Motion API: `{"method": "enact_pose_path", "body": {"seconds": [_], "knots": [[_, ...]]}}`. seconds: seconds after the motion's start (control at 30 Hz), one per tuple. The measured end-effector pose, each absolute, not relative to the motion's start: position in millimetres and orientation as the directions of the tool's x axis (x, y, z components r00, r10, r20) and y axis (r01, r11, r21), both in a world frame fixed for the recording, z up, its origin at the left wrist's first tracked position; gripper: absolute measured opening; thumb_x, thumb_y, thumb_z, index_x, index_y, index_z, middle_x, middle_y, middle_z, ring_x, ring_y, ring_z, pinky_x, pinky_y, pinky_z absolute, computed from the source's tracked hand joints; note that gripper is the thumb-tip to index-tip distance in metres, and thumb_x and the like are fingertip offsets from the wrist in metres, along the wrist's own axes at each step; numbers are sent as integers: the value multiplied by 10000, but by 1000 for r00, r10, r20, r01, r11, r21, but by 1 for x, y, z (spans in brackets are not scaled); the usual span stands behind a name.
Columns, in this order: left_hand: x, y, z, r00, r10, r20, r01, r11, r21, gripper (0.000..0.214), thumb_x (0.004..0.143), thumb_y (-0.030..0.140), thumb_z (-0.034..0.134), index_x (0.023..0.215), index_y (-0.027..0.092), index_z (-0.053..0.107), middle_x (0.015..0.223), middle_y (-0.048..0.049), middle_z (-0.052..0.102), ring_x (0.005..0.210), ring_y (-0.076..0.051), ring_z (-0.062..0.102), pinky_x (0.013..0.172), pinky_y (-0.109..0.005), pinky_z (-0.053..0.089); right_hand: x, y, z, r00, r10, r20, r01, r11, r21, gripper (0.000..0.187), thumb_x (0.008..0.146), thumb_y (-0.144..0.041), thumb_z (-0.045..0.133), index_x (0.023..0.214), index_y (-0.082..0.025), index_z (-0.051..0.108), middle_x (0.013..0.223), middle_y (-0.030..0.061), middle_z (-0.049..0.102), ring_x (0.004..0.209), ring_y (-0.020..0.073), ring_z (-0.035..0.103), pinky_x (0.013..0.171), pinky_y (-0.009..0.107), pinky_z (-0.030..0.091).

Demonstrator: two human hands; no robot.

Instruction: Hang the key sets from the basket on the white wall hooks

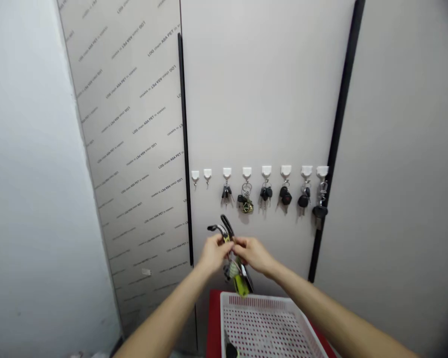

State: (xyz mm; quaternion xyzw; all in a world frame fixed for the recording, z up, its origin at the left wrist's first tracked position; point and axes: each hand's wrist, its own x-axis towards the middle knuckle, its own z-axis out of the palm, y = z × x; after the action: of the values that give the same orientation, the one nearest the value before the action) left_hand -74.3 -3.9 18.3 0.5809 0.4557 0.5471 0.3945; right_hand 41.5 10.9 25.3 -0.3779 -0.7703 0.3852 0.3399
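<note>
Just above the basket, my left hand (212,254) and my right hand (254,254) meet with fingertips pinched on one bunch of keys with keychains (237,273). A black strap loop and a curved black-and-white piece stick up above my fingers. Below them dangle a pale green charm, a bright yellow-green tag and dark pieces, somewhat blurred. My fingers hide the ring where these join. On the panel ahead hang several key bunches (266,193) from a row of white hooks (247,172), higher than my hands.
A white perforated basket (224,325) stands on a red surface (213,323) below my hands, with a dark object (230,349) at its left side. Two white hooks (207,173) are at the row's left end. Black vertical strips (185,149) edge the panel.
</note>
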Motion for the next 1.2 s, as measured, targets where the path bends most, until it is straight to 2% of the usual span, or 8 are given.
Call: {"method": "enact_pose_path", "body": {"seconds": [0.17, 0.33, 0.53, 0.67, 0.87, 0.97, 1.07, 1.2], "knots": [[-38, -10, -44, 56, 995, 79, 155, -87, 984, 90, 564, 107, 442, 642, 112, 487, 483, 45, 414, 404, -42, 351, 400, -166, 280, 79, -1, -29, -494, 868, 48, 442, 299, -845, 183, 618, -187, 358, 621, -117, 527, 447, -52, 380, 372, 30, 268, 366, 149, 227], [-37, -17, -67, 178, 984, 14, 398, -85, 913, 77, 535, 139, 467, 592, 126, 516, 443, 45, 412, 407, -56, 335, 391, -170, 251, 92, -10, -69, -479, 876, 51, 588, 364, -722, 179, 580, -158, 367, 539, -118, 536, 442, -39, 387, 426, 52, 297, 404, 161, 230], [-69, -26, -55, 303, 952, -50, 683, -181, 708, 86, 499, 151, 464, 523, 148, 547, 442, 49, 376, 419, -58, 303, 397, -172, 225, 80, -18, -97, -573, 819, 35, 588, 440, -679, 189, 575, -148, 365, 569, -144, 554, 465, -47, 382, 441, 51, 299, 416, 156, 221], [-82, -35, -59, 330, 941, -77, 772, -222, 595, 122, 510, 169, 452, 541, 156, 569, 446, 51, 364, 430, -57, 294, 407, -167, 231, 72, -24, -104, -563, 827, 1, 655, 446, -610, 139, 559, -189, 424, 537, -146, 554, 436, -54, 341, 427, 43, 280, 403, 158, 194], [-92, -36, -48, 189, 949, -251, 933, -94, 348, 180, 503, 252, 489, 611, 149, 589, 501, 24, 475, 478, -86, 396, 447, -185, 294, 73, -22, -85, -573, 819, 38, 629, 469, -620, 175, 593, -232, 435, 605, -135, 579, 499, -35, 480, 482, 65, 393, 461, 163, 282], [-94, -17, -4, 125, 988, -86, 925, -84, 371, 234, 562, 301, 461, 676, 135, 580, 608, -27, 551, 571, -124, 474, 519, -209, 342, 74, -1, -32, -366, 874, 320, 578, 483, -658, 268, 635, -294, 412, 791, -137, 563, 703, 27, 554, 613, 110, 466, 574, 207, 349], [-86, 12, 54, -52, 941, 335, 803, -160, 574, 395, 601, 335, 453, 940, 134, 475, 870, -73, 548, 752, -135, 493, 642, -213, 358, 71, 27, 31, -28, 785, 619, 563, 524, -639, 326, 667, -319, 375, 907, -147, 513, 860, 69, 534, 716, 133, 475, 669, 247, 356], [-63, 43, 106, -301, 812, 500, 701, -167, 693, 499, 583, 408, 472, 1020, 184, 381, 969, -75, 515, 832, -157, 488, 670, -255, 366, 59, 55, 79, 70, 651, 756, 685, 520, -510, 390, 648, -317, 411, 983, -121, 456, 899, 95, 524, 803, 165, 461, 704, 275, 343]]}}
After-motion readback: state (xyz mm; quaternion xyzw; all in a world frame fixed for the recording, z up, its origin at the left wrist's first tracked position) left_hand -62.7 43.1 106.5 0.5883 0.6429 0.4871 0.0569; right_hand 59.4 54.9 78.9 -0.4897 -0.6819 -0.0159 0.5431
